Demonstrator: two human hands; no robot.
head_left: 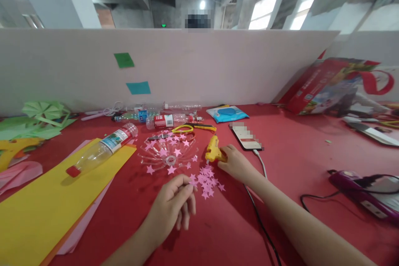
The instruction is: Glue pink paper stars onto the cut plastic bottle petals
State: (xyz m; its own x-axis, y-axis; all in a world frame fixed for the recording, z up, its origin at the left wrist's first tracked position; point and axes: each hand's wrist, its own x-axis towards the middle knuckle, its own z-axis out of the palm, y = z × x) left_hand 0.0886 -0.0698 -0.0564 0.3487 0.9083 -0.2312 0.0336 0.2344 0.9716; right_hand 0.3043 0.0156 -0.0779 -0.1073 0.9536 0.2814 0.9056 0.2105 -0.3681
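Note:
My right hand [232, 161] grips a yellow hot glue gun [213, 149], its nozzle pointing down over a heap of pink paper stars [207, 178]. Left of the heap, my left hand [176, 199] has thumb and forefinger pinched together on a pink star [193, 181], partly hidden by the fingertips; the other fingers curl below. Beyond my left hand lies a clear plastic bottle cut into spreading strips [171, 160], with pink stars on many of the strips.
A bottle [102, 149] lies on yellow paper [62, 199] at left. More bottles [163, 121], scissors [183, 129] and a wipes pack [227, 113] sit at the back. A phone [246, 136] with a cable, a purple power strip [363, 193] and a red bag [324, 85] are at right.

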